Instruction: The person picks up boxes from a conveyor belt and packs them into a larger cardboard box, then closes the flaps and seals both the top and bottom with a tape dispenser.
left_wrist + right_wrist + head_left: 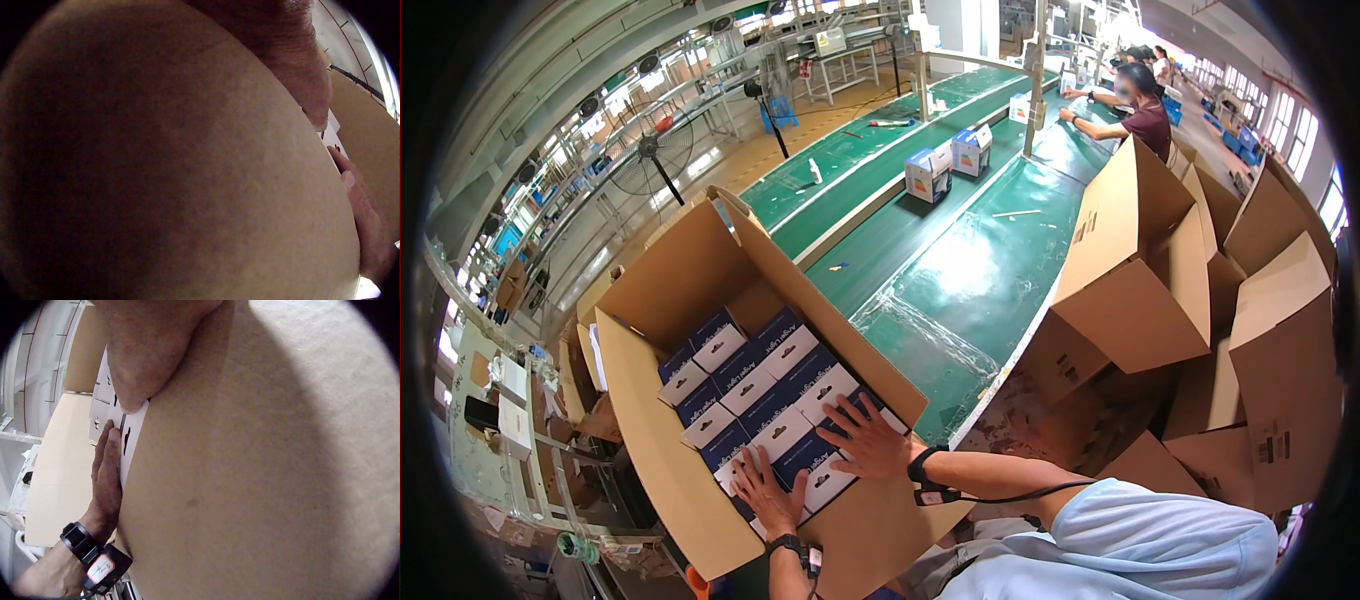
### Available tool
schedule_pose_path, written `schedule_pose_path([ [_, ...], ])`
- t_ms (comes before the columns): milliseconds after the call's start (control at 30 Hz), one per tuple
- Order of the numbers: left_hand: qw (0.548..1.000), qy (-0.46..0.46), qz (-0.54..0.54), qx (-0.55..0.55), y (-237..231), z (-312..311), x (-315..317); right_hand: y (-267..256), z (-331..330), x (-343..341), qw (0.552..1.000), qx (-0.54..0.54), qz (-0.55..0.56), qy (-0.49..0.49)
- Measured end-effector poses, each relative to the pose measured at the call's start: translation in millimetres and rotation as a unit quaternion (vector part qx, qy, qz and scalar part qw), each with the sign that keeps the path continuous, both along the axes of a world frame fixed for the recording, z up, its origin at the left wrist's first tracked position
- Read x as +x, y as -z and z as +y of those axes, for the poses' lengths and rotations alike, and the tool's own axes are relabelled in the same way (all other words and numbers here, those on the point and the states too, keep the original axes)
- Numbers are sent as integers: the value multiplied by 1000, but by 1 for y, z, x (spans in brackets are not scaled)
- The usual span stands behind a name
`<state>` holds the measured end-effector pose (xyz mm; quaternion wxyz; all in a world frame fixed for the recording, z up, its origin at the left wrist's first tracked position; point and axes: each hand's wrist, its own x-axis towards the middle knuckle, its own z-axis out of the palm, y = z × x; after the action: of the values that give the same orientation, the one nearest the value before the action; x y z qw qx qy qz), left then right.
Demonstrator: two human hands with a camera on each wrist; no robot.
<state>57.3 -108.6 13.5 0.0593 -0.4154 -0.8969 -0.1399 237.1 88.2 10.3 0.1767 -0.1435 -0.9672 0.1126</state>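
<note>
A large open cardboard carton (pixel 640 440) holds rows of small dark blue and white boxes (pixel 745 385) marked "Angel Light". Both hands lie on the nearest boxes with fingers spread. My left hand (pixel 770 497) presses on the box tops by the carton's near left corner. To its right, my right hand (pixel 868 440) rests on the boxes close to the right wall. In the right wrist view the left hand (pixel 107 472) lies straight-fingered against the white box faces (pixel 128 440). A carton flap (pixel 187 156) fills most of the left wrist view.
A green conveyor line (pixel 940 270) runs away beyond the carton, bearing two white-and-blue boxes (pixel 928 175). Several empty cartons (pixel 1140 270) are piled at the right. Farther along the line, a person in a dark red shirt (pixel 1150 125) reaches over it. A fan (pixel 650 147) stands at the left.
</note>
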Motion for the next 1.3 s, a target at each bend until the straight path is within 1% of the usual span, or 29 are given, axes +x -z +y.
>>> schedule_pose_path([
  [267,1000,3,7,-1,1,0,-2,2,0,-2,1000,-5,0,2],
  [467,1000,5,8,0,1,-1,-1,2,-1,0,1000,9,22,2],
  [700,1000,3,8,-9,-2,0,0,-2,0,0,1000,4,2,0],
  [867,1000,6,9,-5,9,-2,-6,2,0,0,1000,15,-7,0],
  [967,1000,5,3,1,5,-2,-3,-1,0,0,1000,-1,-15,-11],
  [1200,1000,11,16,12,12,-3,-6,-6,-1,-1,999,33,-40,-3],
  [1300,1000,2,7,-17,10,-2,-7,-9,-2,-2,998,34,-44,3],
])
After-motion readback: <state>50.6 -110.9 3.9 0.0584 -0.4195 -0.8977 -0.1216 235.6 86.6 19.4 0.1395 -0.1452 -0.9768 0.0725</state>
